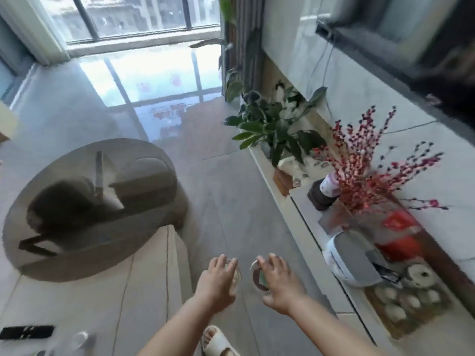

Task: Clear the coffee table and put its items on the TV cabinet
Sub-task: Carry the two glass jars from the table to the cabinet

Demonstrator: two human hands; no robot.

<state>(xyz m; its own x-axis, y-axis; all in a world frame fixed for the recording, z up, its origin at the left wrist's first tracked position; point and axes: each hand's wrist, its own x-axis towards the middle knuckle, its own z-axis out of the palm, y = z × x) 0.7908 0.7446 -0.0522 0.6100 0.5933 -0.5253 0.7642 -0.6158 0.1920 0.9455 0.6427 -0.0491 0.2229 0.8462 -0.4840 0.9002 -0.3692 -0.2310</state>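
- Left hand gripped a small clear glass cup from above, fingers curled over its rim; cup mostly hidden under the hand.
- Right hand held a second round glass dish the same way, fingers draped over the top rim, thumb out to the near side. Something dark and green showed inside; blur too heavy to tell what.
- Both items were in the air over the floor, in the gap between the coffee table and the TV cabinet, touching neither.
- Handling, my read: small glassware, light, rigid, smooth, breakable. A top-rim grip works for carrying but is slippery; a grip round the side wall would be safer for setting down.
- Keep both level, the right one especially, if the contents are loose.
- TV cabinet top was crowded: potted plant at the far end, red berry branches mid-run, a white-and-grey appliance and a tray of round pieces at the near end.
- Free space looked tight; the bare strip along the cabinet's front edge seemed the likeliest landing spot.
- Risk: clinking glass against the appliance or the cabinet edge on the way down.
- Coffee table wasn't cleared: a black remote lay near its near-left corner, with a blurred clear item just beside it.
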